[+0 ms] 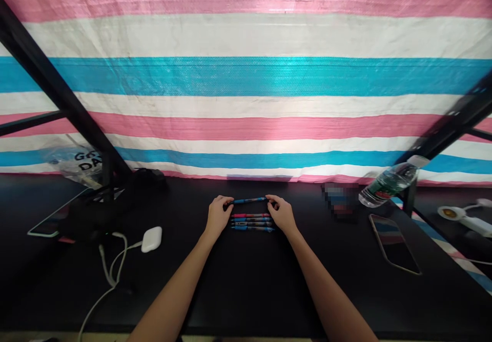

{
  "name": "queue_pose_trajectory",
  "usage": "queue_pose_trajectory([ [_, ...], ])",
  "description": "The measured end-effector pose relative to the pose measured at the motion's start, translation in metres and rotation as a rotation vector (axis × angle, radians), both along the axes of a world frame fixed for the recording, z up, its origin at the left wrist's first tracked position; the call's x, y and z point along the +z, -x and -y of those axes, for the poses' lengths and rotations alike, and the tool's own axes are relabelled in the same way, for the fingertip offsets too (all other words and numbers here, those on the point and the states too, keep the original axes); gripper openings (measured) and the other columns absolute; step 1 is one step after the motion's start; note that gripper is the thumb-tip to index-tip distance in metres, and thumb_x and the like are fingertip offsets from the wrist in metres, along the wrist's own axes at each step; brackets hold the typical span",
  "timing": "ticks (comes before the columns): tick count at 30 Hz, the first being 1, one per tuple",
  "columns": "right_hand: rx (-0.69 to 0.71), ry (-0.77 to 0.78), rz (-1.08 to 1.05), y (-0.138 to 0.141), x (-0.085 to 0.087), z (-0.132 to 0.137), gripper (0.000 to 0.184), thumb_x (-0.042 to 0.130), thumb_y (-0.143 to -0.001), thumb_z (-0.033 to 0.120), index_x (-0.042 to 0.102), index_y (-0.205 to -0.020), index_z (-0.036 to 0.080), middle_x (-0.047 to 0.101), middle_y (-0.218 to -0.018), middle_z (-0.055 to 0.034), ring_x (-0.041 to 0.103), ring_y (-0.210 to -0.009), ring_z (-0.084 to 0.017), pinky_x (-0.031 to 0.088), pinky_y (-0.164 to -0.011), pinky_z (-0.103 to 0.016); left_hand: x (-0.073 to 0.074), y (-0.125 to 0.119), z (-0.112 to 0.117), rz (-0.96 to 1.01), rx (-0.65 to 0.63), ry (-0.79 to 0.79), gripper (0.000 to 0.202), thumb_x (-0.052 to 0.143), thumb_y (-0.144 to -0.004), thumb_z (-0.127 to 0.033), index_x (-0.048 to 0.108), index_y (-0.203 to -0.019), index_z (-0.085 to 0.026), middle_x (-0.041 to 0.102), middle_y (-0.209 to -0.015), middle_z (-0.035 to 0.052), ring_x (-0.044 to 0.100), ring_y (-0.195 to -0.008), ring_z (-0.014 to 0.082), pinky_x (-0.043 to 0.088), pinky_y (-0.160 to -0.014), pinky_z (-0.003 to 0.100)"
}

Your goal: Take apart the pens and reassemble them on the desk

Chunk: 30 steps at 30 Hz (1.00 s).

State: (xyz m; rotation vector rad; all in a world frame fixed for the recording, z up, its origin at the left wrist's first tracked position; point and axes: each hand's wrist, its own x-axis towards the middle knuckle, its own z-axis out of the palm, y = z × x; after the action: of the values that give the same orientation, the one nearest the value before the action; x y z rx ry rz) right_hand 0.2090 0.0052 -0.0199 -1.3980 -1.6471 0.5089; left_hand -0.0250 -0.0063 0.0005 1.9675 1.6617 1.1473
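A blue pen (249,200) lies crosswise at the middle of the black table (246,280), held at both ends. My left hand (218,216) pinches its left tip and my right hand (282,213) pinches its right tip. Just in front of it, between my hands, three more pens (251,221) lie in a neat row parallel to it: a pink one on top, then blue ones. Both forearms reach in from the near edge.
A phone (394,243) lies face up on the right, with a tilted water bottle (388,183) behind it. A white charger (151,239) with its cable sits at the left, near a tablet (52,219) and a plastic bag (79,163). Black frame bars cross both sides; a striped tarp hangs behind.
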Motion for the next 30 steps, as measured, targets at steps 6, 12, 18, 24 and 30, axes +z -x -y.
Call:
queue_pose_trajectory([
  [6, 0.034, -0.033, 0.006, 0.002, 0.000, -0.001, 0.028, 0.053, -0.075, 0.025, 0.071, -0.096, 0.018, 0.064, -0.084, -0.0080, 0.052, -0.065, -0.017, 0.047, -0.061, -0.031, 0.002, -0.001, 0.000, -0.020, -0.045, 0.025, 0.017, 0.055, -0.080, -0.022, 0.070, -0.087, -0.019, 0.064, -0.084, 0.0060, 0.059, -0.077, 0.0197, 0.049, -0.071, 0.032],
  [12, 0.068, -0.008, -0.022, 0.001, 0.004, 0.000, 0.026, 0.056, -0.079, 0.038, 0.073, -0.088, 0.019, 0.061, -0.078, -0.0074, 0.053, -0.069, -0.019, 0.045, -0.059, -0.031, 0.007, -0.004, 0.002, 0.028, -0.058, -0.003, 0.021, 0.046, -0.087, -0.029, 0.065, -0.088, -0.019, 0.065, -0.084, 0.0053, 0.059, -0.078, 0.0189, 0.046, -0.072, 0.030],
  [18, 0.207, 0.179, -0.383, -0.001, 0.013, 0.001, 0.035, 0.058, -0.078, 0.051, 0.067, -0.086, 0.019, 0.066, -0.071, -0.0047, 0.057, -0.064, -0.017, 0.044, -0.056, -0.028, 0.012, -0.007, 0.006, 0.045, -0.099, 0.034, 0.030, 0.036, -0.092, -0.037, 0.058, -0.080, -0.020, 0.060, -0.074, 0.0028, 0.057, -0.073, 0.0176, 0.043, -0.068, 0.027],
  [24, 0.250, 0.235, -0.464, 0.002, 0.017, 0.002, 0.036, 0.060, -0.076, 0.054, 0.064, -0.075, 0.018, 0.068, -0.066, -0.0046, 0.056, -0.058, -0.015, 0.046, -0.056, -0.028, 0.012, -0.007, 0.005, 0.036, -0.094, 0.031, 0.036, 0.033, -0.093, -0.039, 0.054, -0.071, -0.020, 0.057, -0.070, 0.0020, 0.054, -0.071, 0.0168, 0.040, -0.065, 0.027],
  [30, 0.246, 0.234, -0.488, 0.000, 0.015, 0.002, 0.036, 0.061, -0.075, 0.053, 0.065, -0.079, 0.017, 0.070, -0.070, -0.0056, 0.058, -0.060, -0.015, 0.048, -0.062, -0.030, 0.012, -0.008, 0.005, -0.003, -0.107, 0.029, 0.040, 0.033, -0.093, -0.040, 0.048, -0.062, -0.020, 0.051, -0.063, 0.0008, 0.051, -0.065, 0.0158, 0.037, -0.062, 0.027],
])
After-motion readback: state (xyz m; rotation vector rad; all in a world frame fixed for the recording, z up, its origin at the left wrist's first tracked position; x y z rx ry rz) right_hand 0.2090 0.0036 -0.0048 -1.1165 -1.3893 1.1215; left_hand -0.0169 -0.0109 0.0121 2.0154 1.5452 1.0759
